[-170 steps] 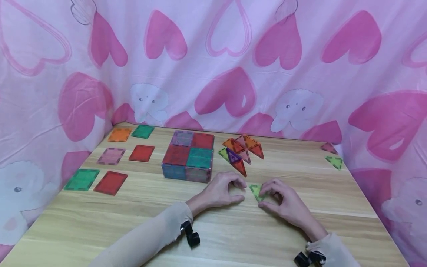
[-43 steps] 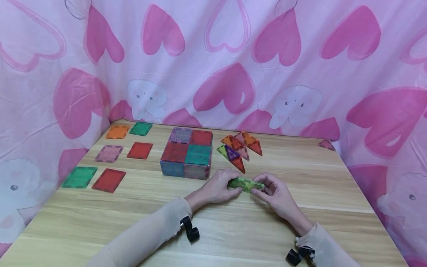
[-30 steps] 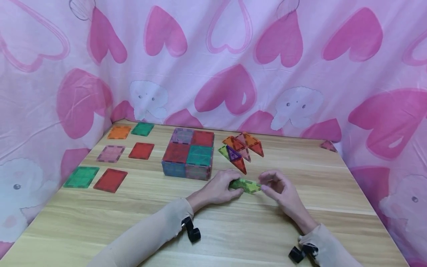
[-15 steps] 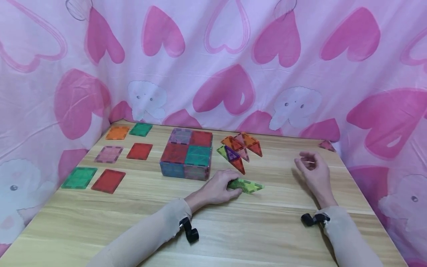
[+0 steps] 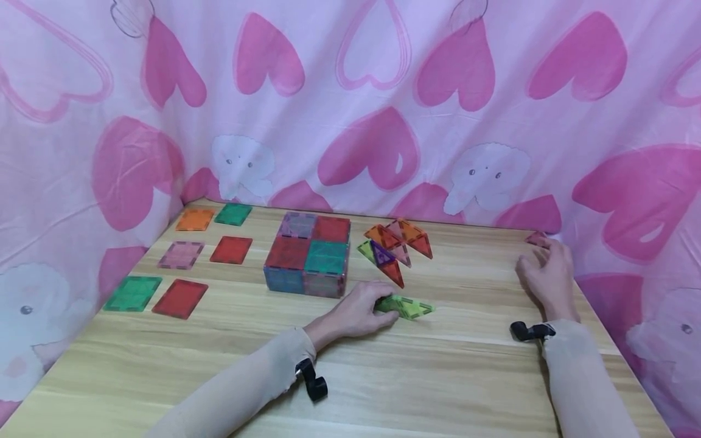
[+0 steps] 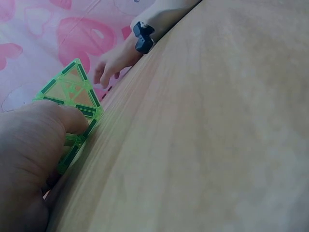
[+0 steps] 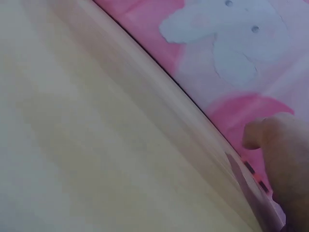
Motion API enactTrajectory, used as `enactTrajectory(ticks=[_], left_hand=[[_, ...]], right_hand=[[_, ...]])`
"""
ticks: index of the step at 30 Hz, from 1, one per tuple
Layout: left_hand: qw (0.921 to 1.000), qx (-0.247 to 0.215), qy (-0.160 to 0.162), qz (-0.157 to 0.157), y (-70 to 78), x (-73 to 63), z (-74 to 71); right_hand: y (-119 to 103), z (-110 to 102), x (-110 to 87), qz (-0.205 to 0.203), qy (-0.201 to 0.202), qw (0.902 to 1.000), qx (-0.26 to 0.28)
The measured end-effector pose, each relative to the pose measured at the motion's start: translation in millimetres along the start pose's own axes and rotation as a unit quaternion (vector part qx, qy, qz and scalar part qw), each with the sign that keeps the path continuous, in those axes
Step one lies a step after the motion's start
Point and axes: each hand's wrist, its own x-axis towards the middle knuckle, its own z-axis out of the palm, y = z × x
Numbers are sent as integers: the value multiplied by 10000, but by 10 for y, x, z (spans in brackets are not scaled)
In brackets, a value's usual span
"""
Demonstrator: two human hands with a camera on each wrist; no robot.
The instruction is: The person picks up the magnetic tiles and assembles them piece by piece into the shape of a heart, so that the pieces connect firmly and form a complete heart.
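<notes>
My left hand (image 5: 356,309) grips light-green triangular magnetic tiles (image 5: 408,307) in front of the block of square tiles. In the left wrist view, the green tiles (image 6: 77,92) stand edge to edge at an angle, with the thumb across the lower one; the fingers behind are hidden. My right hand (image 5: 550,280) is stretched to the far right corner, its fingers over a pink triangular tile (image 5: 537,238). In the right wrist view, the thumb of the right hand (image 7: 285,154) stands apart from the pink tile (image 7: 255,174), which lies flat near the table edge.
A low box of coloured square tiles (image 5: 306,252) stands left of centre. Beside it lies a cluster of triangular tiles (image 5: 394,242). Several loose square tiles, among them a red one (image 5: 181,298), lie at the left. A pink patterned curtain (image 5: 361,79) surrounds the wooden table (image 5: 438,377).
A green triangle gone from the right edge; the left hand, empty at first, now grips green tiles. My right hand let go of them and moved right to the pink tile.
</notes>
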Motion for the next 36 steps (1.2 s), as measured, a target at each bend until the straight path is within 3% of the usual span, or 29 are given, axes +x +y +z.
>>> enactTrajectory(ticks=[6,13,17,23,27,30,36], left_hand=[[10000,86,-10,18,-4,3,-7],[10000,1,-26,0,1,1,11],[10000,-3,-27,2,-10,6,10],[9999,51,-52,-74,-3,3,-6],[9999,51,-51,-71,5,3,-19],[10000,49,-42,-69,8,2,-21],[9999,35,-53,-83,-11,2,2]], right_hand=[[146,-104,68,-658,104,9957,-644],[223,-157,64,-801,-1031,9798,-1516],[220,-146,90,-961,-1310,9719,-1704],[165,-115,74,-912,-1140,9759,-1624],[141,-96,30,-803,-548,9852,-1410],[142,-83,16,-949,-235,9878,-1215],[120,-94,-9,-832,-541,9902,-977]])
